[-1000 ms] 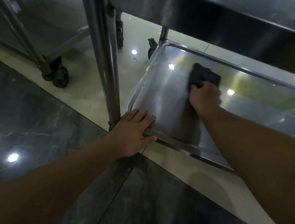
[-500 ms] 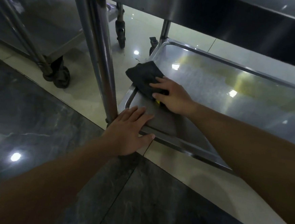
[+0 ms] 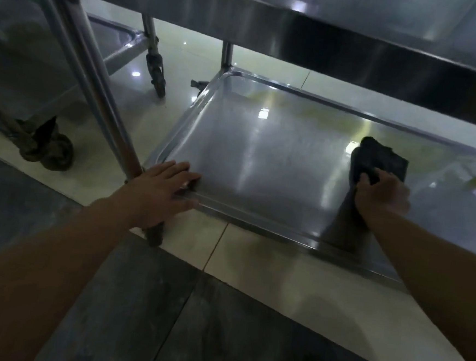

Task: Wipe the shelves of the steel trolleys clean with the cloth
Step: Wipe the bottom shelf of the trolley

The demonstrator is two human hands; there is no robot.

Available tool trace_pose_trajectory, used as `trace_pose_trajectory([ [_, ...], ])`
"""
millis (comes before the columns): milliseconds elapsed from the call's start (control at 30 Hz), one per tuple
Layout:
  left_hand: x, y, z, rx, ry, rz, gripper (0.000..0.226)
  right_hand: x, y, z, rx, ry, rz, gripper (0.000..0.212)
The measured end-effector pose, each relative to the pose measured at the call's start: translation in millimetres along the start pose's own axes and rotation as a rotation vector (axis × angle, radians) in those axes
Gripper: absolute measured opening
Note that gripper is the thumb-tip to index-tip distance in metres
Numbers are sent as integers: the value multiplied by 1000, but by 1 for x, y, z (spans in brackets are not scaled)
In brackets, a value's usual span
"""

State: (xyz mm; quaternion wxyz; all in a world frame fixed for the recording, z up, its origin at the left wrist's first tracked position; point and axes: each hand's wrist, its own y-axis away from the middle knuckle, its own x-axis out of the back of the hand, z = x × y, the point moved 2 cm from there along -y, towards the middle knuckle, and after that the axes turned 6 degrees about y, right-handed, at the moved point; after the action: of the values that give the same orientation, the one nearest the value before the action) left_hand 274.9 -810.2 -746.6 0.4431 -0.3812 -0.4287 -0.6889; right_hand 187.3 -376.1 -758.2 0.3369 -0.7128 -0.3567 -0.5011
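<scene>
The bottom shelf [image 3: 275,160] of a steel trolley is a shiny tray with a raised rim, low above the floor. A dark cloth [image 3: 380,160] lies on the right part of that shelf, and my right hand [image 3: 382,193] grips its near edge and presses it down. My left hand [image 3: 160,191] rests flat with straight fingers on the shelf's near left corner, beside the trolley's upright leg [image 3: 96,89]. The upper shelf [image 3: 357,27] overhangs the far side.
A second steel trolley [image 3: 49,60] stands to the left, with castor wheels [image 3: 54,151] on the pale floor tiles. Another castor [image 3: 157,74] stands behind the leg. Dark marble tiles [image 3: 163,317] cover the floor near me.
My right hand has swept the cloth from the shelf's near left corner across to its right side. My left hand stays on the corner of the rim.
</scene>
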Motion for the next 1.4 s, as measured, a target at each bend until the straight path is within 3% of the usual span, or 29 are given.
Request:
trace_pose_trajectory([
  [67, 5, -8, 5, 48, 55, 25, 64, 2, -4, 13, -36, 5, -6, 52],
  [200, 5, -26, 48, 127, 148, 256, 40, -5, 13, -11, 39, 31, -36, 50],
  [367, -21, -35, 143, -86, 205, 403, 49, -14, 56, -69, 625, -100, -336, 42],
  [467, -41, -38, 183, -150, 258, 395, 53, -6, 44, -67, 738, -181, -394, 40],
  [567, -65, -42, 194, -228, 188, 276, 60, 3, 9, -39, 638, -241, -409, 41],
  [667, -81, -46, 184, -195, 59, 154, 65, 18, -30, 23, 341, -282, -242, 39],
  [767, -88, -49, 179, -182, 7, 111, 66, 36, -52, 114, -32, -108, -43, 39],
  [833, -90, -48, 183, -185, -17, 120, 68, 51, -50, 167, -268, 51, 2, 43],
  [900, -91, -45, 187, -193, -47, 145, 72, 64, -40, 199, -370, 137, 21, 43],
  [1000, -92, -43, 187, -192, -58, 142, 75, 76, -14, 214, -229, 116, -38, 39],
  [1200, -89, -46, 186, -179, -40, 106, 69, 99, 67, 191, 256, 86, -269, 39],
  [1333, -87, -45, 183, -178, -15, 96, 67, 109, 91, 158, 268, -232, -504, 31],
  [1367, -87, -46, 182, -178, 6, 91, 68, 107, 90, 150, 235, -250, -493, 44],
  [1400, -87, -48, 182, -172, 40, 79, 68, 102, 88, 143, 229, -160, -467, 70],
])
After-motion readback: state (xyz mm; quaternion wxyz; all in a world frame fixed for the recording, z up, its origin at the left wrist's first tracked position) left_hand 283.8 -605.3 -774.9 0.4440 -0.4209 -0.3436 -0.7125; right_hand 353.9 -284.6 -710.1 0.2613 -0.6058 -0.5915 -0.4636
